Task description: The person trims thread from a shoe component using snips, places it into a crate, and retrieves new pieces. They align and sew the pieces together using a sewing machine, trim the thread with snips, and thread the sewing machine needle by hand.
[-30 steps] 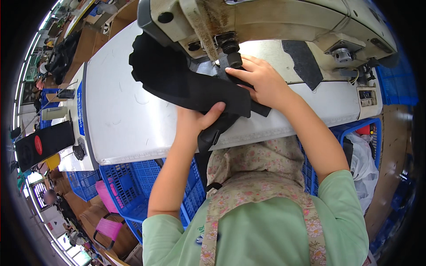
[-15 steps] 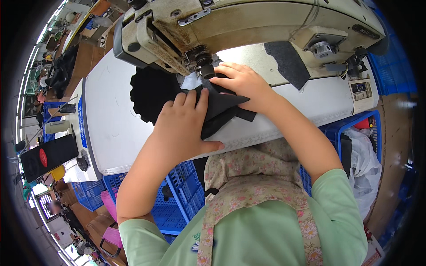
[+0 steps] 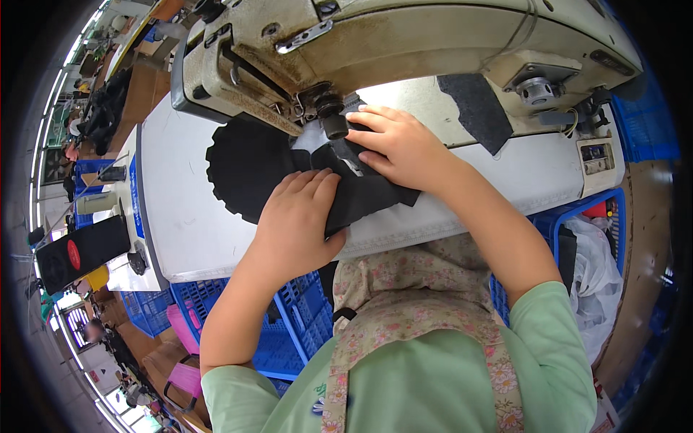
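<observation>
A black fabric piece [image 3: 359, 196] lies on the white bed of a sewing machine [image 3: 404, 43], with a scalloped-edged black part [image 3: 249, 169] spread out to its left. My left hand [image 3: 299, 216] is closed on the near left side of the fabric, fingers on top and thumb at the near edge. My right hand [image 3: 404, 148] holds the fabric's right side down, its fingertips beside the machine's presser area [image 3: 332, 123]. A small pale strip [image 3: 351, 164] shows on the fabric between my hands. The needle itself is hidden behind the machine head.
Another dark fabric piece [image 3: 476, 112] lies on the machine bed at the right. Blue crates [image 3: 307, 314] stand below the table's front edge, and one at the right [image 3: 552, 224] holds white plastic bags [image 3: 595, 278]. A black box-shaped device [image 3: 83, 252] sits at the left.
The fabric's raised pointed flap now lies flatter, exposing a pale strip. My left thumb has drawn in to the fabric's edge. My right thumb now shows on top of the fabric.
</observation>
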{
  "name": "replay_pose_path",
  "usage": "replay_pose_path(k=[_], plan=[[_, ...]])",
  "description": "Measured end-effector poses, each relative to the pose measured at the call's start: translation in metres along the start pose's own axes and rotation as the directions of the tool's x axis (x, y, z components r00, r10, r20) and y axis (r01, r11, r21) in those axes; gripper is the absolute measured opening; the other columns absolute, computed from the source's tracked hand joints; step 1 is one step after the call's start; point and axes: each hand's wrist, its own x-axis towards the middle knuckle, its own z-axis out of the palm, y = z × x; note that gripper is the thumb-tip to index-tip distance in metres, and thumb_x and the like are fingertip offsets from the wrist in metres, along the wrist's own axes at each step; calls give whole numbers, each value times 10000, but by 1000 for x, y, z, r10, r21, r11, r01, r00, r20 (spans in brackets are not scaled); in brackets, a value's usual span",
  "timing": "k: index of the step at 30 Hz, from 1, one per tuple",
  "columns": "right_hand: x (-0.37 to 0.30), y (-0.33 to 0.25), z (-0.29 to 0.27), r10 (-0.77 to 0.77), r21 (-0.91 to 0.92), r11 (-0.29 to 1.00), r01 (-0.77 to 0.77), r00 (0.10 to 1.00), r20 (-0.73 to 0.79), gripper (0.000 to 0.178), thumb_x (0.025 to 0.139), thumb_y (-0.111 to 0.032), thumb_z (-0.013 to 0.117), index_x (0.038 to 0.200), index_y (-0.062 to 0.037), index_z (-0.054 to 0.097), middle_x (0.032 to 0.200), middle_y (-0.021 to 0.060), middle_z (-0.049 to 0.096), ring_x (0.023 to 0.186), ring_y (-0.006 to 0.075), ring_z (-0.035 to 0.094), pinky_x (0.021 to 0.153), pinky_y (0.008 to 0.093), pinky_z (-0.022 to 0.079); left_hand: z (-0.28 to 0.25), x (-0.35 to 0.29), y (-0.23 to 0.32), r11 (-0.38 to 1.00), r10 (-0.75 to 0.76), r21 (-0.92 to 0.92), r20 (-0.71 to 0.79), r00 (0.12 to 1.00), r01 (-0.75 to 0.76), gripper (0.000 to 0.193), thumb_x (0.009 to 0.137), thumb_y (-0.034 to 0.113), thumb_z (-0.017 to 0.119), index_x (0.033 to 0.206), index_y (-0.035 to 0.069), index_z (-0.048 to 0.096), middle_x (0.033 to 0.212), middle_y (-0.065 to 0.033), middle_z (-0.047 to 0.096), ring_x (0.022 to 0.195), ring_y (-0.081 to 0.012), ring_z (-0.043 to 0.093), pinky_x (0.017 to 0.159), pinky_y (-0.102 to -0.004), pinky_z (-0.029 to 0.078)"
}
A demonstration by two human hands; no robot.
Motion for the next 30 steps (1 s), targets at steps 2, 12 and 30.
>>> replay_pose_path(k=[2, 12, 30], plan=[[1, 1, -2, 15, 32, 999, -15, 1000, 7, 340, 799, -195, 685, 1123, -99, 643, 1261, 97, 586, 1218, 284, 509, 1021, 410, 407, 1, 2, 2, 1000, 9, 13, -3, 1000, -9, 588, 636, 172, 728, 1139, -63, 534, 1150, -224, 590, 1117, -356, 546, 1014, -445, 393], [2, 2, -4, -58, -4, 998, 58, 998, 12, 263, 805, -187, 679, 1056, -108, 682, 1239, 117, 599, 1198, 304, 525, 994, 406, 432, -4, 11, 5, 999, -43, 22, 141, 989, 40, 528, 653, 127, 679, 1130, -52, 541, 1183, -226, 591, 1138, -369, 540, 1027, -444, 382], [10, 12, -1, -99, -48, 994, 101, 995, 31, 268, 825, -211, 666, 1071, -107, 676, 1231, 129, 599, 1167, 316, 541, 975, 411, 442, -1, 18, -5, 998, -62, 27, 136, 989, 59, 444, 654, 108, 691, 1061, -11, 557, 1089, -203, 622, 1080, -357, 564, 1011, -434, 399]])
